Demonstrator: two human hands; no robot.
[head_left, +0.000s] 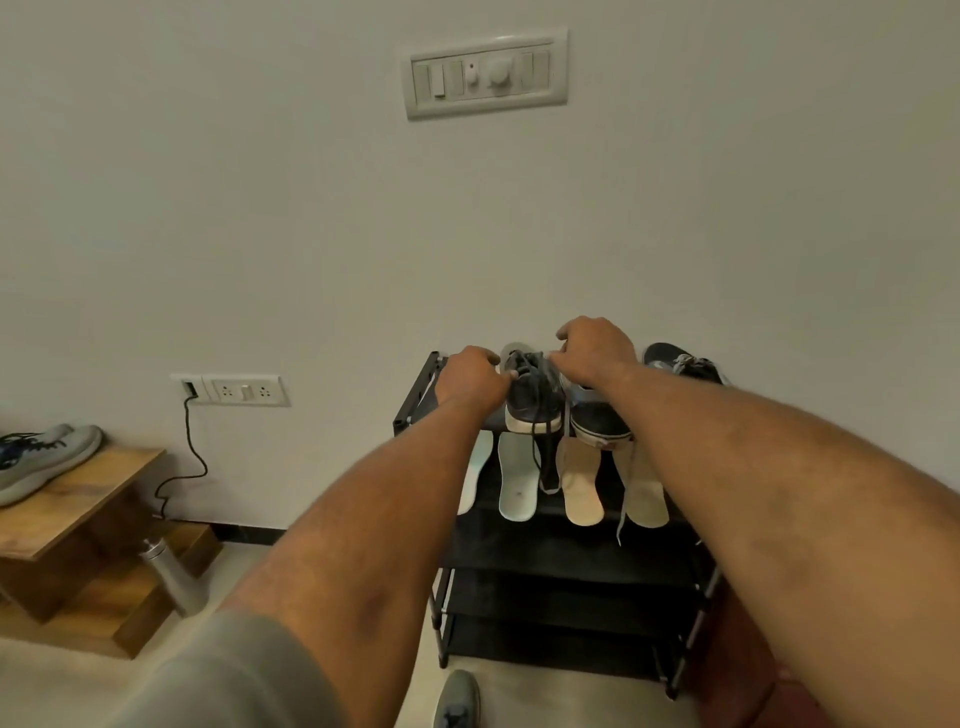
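Dark sneaker sits on the top shelf of the black shoe rack, far side, against the wall. It looks light, with a soft upper and a stiff sole. Left grip curls round its left collar. Right grip seems to pinch the laces, fingertips half hidden. Best hold is heel and collar.

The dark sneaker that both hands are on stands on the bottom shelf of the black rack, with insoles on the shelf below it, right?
Not quite. The dark sneaker stands on the top shelf of the black rack, not the bottom one. The head view shows the left hand and the right hand on it there, with the insoles on the shelf below it.
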